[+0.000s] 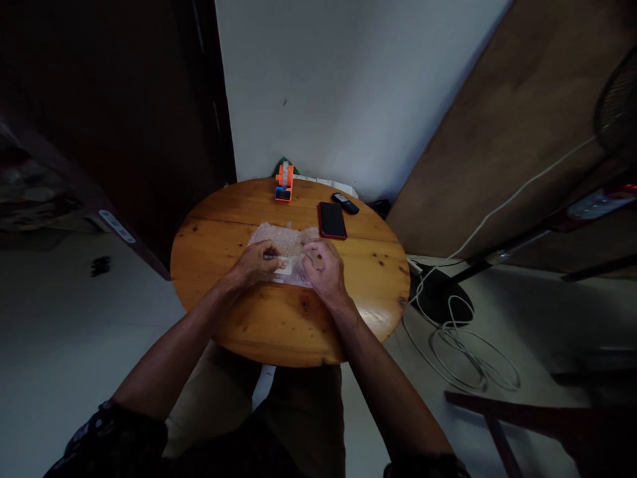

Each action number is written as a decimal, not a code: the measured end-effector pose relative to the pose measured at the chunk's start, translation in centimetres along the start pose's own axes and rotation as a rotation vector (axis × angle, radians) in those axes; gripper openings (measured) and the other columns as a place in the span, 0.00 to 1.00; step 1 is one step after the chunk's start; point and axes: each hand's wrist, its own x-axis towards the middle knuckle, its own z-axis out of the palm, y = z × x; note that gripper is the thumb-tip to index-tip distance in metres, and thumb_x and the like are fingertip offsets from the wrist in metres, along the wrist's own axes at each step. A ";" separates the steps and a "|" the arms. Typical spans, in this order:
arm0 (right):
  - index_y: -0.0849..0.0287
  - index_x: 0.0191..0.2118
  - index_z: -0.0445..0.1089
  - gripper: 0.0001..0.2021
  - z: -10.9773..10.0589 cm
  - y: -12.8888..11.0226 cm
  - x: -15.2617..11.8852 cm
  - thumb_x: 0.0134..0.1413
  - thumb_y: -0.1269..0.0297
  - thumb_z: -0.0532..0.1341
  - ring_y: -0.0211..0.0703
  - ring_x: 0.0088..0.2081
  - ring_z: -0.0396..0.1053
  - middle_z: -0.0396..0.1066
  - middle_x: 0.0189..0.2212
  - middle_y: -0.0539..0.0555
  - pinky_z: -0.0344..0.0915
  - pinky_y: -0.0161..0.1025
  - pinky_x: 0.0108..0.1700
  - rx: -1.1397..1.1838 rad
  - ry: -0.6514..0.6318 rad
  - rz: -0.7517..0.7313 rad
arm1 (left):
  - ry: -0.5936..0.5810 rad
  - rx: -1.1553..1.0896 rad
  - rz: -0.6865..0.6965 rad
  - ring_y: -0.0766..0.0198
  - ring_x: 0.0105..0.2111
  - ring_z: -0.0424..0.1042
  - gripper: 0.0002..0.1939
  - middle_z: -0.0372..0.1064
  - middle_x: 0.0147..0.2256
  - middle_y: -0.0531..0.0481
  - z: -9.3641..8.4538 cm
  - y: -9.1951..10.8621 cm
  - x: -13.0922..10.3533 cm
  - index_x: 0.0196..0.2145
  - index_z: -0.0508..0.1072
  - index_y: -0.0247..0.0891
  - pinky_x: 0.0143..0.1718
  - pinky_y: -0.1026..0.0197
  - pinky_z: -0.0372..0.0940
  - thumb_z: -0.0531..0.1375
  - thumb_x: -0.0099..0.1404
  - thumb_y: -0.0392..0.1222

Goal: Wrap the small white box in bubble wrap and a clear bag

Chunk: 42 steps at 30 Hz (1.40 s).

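Note:
A sheet of clear bubble wrap (271, 236) lies on the round wooden table (293, 325) in front of me. On it rests a small, flat, whitish piece (285, 269), whose kind I cannot make out. My left hand (257, 261) is closed at the left side of the wrap, thumb and fingertips pinched on the pale piece. At the right side, my right hand (327, 271) is curled with index finger and thumb together on the bubble wrap, hiding part of its right edge.
Toward the back stand an orange tape dispenser (284, 182), a dark phone in a red case (332, 220) and a small black keypad phone or remote (345, 203). A wall rises behind the table. Right of it are a fan base (442, 295) and coiled white cable (478, 372) on the floor.

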 end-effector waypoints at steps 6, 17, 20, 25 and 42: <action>0.58 0.38 0.75 0.07 -0.1 -1.8 -0.6 0.60 0.67 0.58 0.47 0.43 0.69 0.78 0.40 0.55 0.57 0.47 0.48 -0.248 -0.212 -0.451 | 0.002 0.016 0.018 0.63 0.34 0.70 0.11 0.73 0.30 0.52 0.2 -0.3 0.4 0.31 0.73 0.37 0.39 0.62 0.65 0.63 0.50 0.45; 0.59 0.46 0.76 0.12 0.2 -2.4 -0.8 0.64 0.65 0.57 0.50 0.46 0.64 0.76 0.46 0.58 0.51 0.49 0.53 -0.449 -0.397 -0.420 | -0.037 0.096 -0.013 0.59 0.42 0.72 0.20 0.75 0.42 0.48 -2.8 -0.4 -0.8 0.45 0.74 0.37 0.43 0.59 0.67 0.61 0.52 0.42; 0.57 0.53 0.73 0.16 0.0 -2.8 -0.8 0.65 0.64 0.55 0.52 0.48 0.63 0.74 0.48 0.59 0.50 0.50 0.53 -0.495 -0.439 -0.417 | -0.012 0.148 -0.063 0.65 0.30 0.67 0.19 0.70 0.31 0.53 -2.9 -1.6 -0.7 0.44 0.74 0.36 0.31 0.64 0.61 0.59 0.54 0.43; 0.53 0.58 0.70 0.19 -0.2 -3.7 -0.6 0.66 0.66 0.52 0.54 0.49 0.62 0.72 0.50 0.60 0.51 0.51 0.51 -0.597 -0.544 -0.391 | 0.041 0.286 -0.123 0.65 0.27 0.64 0.15 0.67 0.26 0.54 -2.1 -2.4 0.0 0.38 0.76 0.37 0.27 0.65 0.55 0.60 0.55 0.47; 0.56 0.52 0.74 0.16 -0.1 -7.5 1.2 0.66 0.72 0.52 0.56 0.49 0.66 0.73 0.46 0.62 0.55 0.56 0.54 -0.822 -0.741 -0.461 | 0.001 0.593 -0.304 0.59 0.30 0.70 0.16 0.72 0.27 0.50 -5.8 -1.1 -1.9 0.30 0.76 0.37 0.28 0.62 0.55 0.63 0.52 0.53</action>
